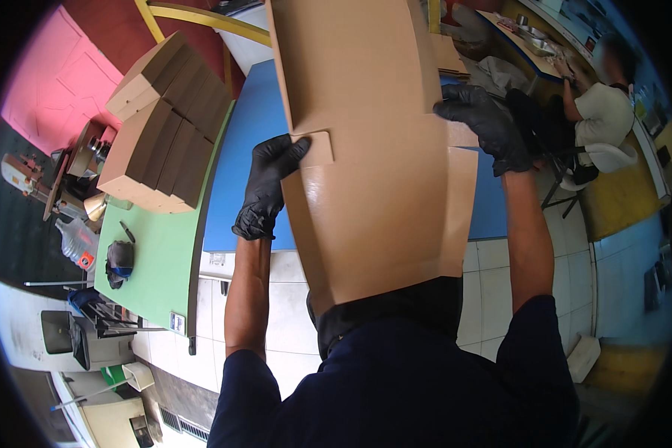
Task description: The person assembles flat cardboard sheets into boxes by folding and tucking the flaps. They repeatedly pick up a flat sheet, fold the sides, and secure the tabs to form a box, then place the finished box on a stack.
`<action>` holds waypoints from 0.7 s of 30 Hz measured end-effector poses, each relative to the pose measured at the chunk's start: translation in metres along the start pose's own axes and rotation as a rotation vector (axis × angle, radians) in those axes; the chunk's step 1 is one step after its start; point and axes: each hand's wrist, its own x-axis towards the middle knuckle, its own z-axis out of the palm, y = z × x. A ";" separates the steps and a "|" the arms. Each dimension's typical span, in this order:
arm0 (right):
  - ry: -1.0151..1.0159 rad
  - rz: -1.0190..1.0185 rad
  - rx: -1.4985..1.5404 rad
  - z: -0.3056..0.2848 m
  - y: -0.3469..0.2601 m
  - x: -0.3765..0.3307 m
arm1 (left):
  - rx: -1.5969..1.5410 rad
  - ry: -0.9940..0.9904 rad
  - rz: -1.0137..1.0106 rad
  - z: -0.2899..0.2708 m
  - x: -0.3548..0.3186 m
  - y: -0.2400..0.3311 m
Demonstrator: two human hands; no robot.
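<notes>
A partly folded brown cardboard box is raised before me above the blue table, its long flap hanging toward me. My left hand, in a black glove, pinches the box's left side beside a small corner tab, thumb on the tab. At the opposite side, my right hand, gloved in black too, grips the right wall near its corner, with the fingertips against the cardboard. Part of the right hand's hold is hidden by the wall.
Stacked closed cardboard boxes stand on a green table at left, with a marker and a dark cap-like item. Flat cardboard lies on the blue table. A person sits at the far right bench.
</notes>
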 end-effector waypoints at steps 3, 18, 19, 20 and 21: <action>-0.059 -0.141 0.052 -0.008 0.022 -0.020 | 0.021 0.237 -0.144 0.016 -0.009 0.001; 0.361 -0.124 -0.052 0.045 0.209 -0.050 | 0.170 -0.038 -0.152 0.006 0.021 -0.142; 0.368 -0.136 -0.154 0.047 0.218 -0.050 | 0.198 -0.069 -0.136 0.022 0.027 -0.148; 0.371 -0.142 -0.240 0.049 0.223 -0.051 | 0.223 -0.094 -0.117 0.042 0.032 -0.155; 0.376 -0.123 -0.306 0.051 0.225 -0.052 | 0.252 -0.121 -0.103 0.063 0.035 -0.160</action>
